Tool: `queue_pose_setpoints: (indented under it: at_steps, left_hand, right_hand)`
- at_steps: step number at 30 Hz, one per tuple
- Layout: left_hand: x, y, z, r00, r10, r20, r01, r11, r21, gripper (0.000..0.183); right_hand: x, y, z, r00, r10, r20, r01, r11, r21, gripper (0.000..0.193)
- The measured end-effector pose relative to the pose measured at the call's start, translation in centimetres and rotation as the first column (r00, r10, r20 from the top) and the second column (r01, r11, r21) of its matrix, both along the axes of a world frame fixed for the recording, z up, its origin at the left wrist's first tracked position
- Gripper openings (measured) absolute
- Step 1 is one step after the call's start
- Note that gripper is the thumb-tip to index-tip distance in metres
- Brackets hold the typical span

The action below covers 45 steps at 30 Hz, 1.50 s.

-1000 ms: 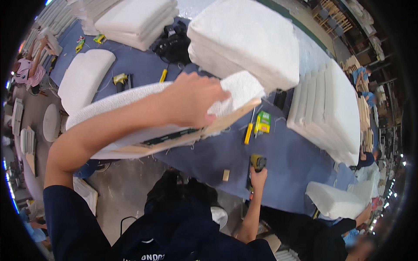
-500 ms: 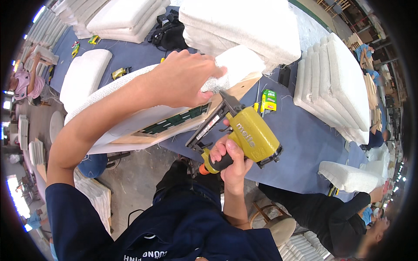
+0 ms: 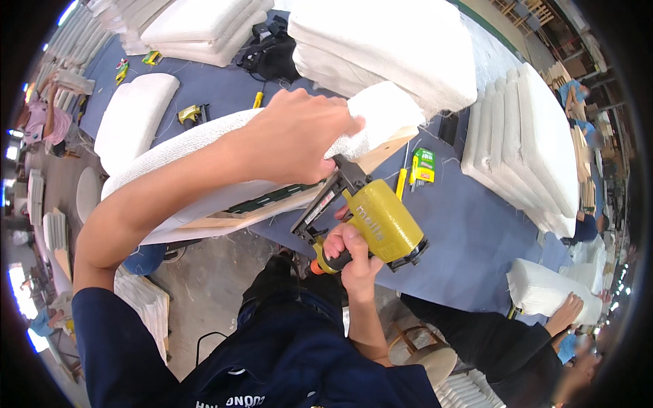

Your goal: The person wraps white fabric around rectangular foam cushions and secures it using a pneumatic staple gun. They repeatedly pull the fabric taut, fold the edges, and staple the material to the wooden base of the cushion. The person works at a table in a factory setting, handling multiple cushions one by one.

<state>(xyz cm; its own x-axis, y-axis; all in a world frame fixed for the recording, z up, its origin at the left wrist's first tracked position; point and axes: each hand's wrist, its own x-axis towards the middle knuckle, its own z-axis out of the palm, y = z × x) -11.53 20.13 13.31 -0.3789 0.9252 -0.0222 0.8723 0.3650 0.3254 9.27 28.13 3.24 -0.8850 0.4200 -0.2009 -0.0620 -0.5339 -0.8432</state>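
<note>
My left hand (image 3: 299, 136) reaches across a padded chair seat (image 3: 389, 103), its fingers closed on the white fabric at the edge. The seat is tilted up on its side, its wooden frame (image 3: 389, 151) and dark green webbing (image 3: 272, 198) facing me. My right hand (image 3: 354, 257) is wrapped round the grip of a yellow staple gun (image 3: 384, 221). The gun's nose sits at the frame's edge, close under my left fingertips; whether it touches the wood I cannot tell.
Stacks of white cushions (image 3: 381, 47) (image 3: 524, 143) stand on the blue-covered table (image 3: 442, 231). Near the seat lie a green-yellow box (image 3: 423, 165), a yellow-handled tool (image 3: 401, 183) and another yellow staple gun (image 3: 192, 115). At right, a co-worker's hand (image 3: 568, 311) touches a white cushion (image 3: 544, 285).
The staple gun and my right hand have shifted slightly left, bringing the nose nearer my left fingers. My left hand, still gripping the fabric, sits a little lower in view with the seat.
</note>
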Motion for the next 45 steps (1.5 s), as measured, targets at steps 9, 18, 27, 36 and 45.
queue_pose_setpoints:
  at_steps: [9, 18, 27, 36, 45]
  left_hand:
    - [2.7, -0.8, -0.6, 0.957, 0.033, -0.287, -0.026, 0.999, 0.029, 0.062]
    - [8.9, -3.8, -0.9, 0.774, 0.124, -0.620, -0.040, 0.988, 0.148, 0.036]
    - [15.6, -11.7, 2.5, 0.912, 0.068, -0.404, -0.010, 0.990, 0.143, 0.027]
    - [17.1, -14.5, 3.2, 0.853, 0.226, -0.471, -0.144, 0.968, 0.204, 0.035]
    - [11.0, -21.6, 5.8, 0.923, 0.363, -0.128, -0.175, 0.693, 0.700, 0.071]
  right_hand:
    - [5.3, 6.6, -2.8, 0.983, -0.027, 0.184, -0.030, 0.954, 0.298, 0.016]
    - [16.6, 23.2, -25.3, 0.881, -0.383, 0.277, -0.153, 0.324, 0.934, 0.045]
    - [9.6, 19.4, -26.3, 0.721, -0.346, 0.601, -0.469, 0.395, 0.790, 0.058]
    - [-5.3, 6.5, -22.6, 0.949, 0.191, 0.249, -0.109, 0.945, -0.307, 0.062]
    - [-3.6, 14.9, -7.9, 0.908, -0.398, -0.134, 0.393, 0.917, -0.065, 0.067]
